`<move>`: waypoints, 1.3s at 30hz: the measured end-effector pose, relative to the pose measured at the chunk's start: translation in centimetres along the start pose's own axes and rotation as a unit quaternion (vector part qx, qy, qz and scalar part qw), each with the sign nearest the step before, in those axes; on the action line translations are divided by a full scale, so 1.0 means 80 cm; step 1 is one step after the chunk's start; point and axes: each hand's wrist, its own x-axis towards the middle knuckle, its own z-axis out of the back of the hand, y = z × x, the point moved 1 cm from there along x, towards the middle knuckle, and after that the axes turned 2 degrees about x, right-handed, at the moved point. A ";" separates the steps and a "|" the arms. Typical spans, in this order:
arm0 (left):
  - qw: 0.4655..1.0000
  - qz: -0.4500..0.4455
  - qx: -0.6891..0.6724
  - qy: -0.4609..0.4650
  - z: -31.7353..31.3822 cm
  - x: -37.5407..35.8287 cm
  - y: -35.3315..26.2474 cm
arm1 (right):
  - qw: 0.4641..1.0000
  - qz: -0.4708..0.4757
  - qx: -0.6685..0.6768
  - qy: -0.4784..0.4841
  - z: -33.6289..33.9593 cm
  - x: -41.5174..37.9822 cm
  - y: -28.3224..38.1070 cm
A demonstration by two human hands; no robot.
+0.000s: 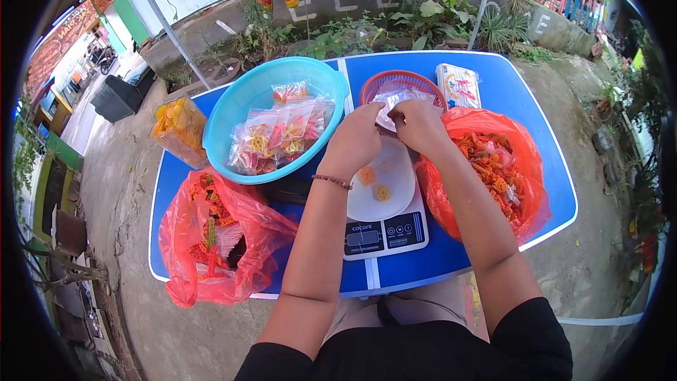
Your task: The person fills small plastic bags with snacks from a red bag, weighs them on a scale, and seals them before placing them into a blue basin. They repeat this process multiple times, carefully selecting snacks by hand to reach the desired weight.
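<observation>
My left hand (357,135), with a beaded bracelet on its wrist, and my right hand (417,124) meet over the far side of the scale. Fingers pinched, both hold a small clear plastic bag (385,118) between them. Under them, several flower-shaped yellow and orange pieces (381,192) lie on the white plate (396,213) of a digital kitchen scale (417,231). Just beyond my hands, a red basket (367,89) contains more clear plastic bags (405,90).
A turquoise basin (218,142) with several filled packets (285,130) stands at left, beside a container of yellow pieces (178,127). Red plastic bags of orange pieces flank me, left (180,229) and right (532,169). A white packet (459,85) lies at the back of the blue table (525,95).
</observation>
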 end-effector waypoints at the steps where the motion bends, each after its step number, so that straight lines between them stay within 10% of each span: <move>1: 1.000 -0.001 -0.001 -0.001 0.001 0.001 -0.002 | 1.000 0.013 0.002 -0.023 0.005 -0.003 0.003; 7: 0.984 -0.124 0.021 -0.129 0.005 0.007 -0.019 | 0.988 0.094 0.040 -0.116 0.039 -0.042 0.034; 13: 0.997 -0.020 0.052 0.056 0.038 -0.007 -0.062 | 0.958 0.157 0.089 -0.224 0.047 -0.094 0.058; 20: 0.992 -0.128 -0.001 -0.017 0.043 -0.077 -0.063 | 0.898 0.259 0.151 -0.321 0.023 -0.134 0.062; 28: 0.947 -0.178 0.121 -0.236 0.030 -0.136 -0.044 | 0.900 0.327 0.033 -0.285 0.002 -0.162 0.077; 39: 0.935 -0.191 0.190 -0.229 0.022 -0.139 -0.040 | 0.923 0.319 0.059 -0.205 0.001 -0.160 0.077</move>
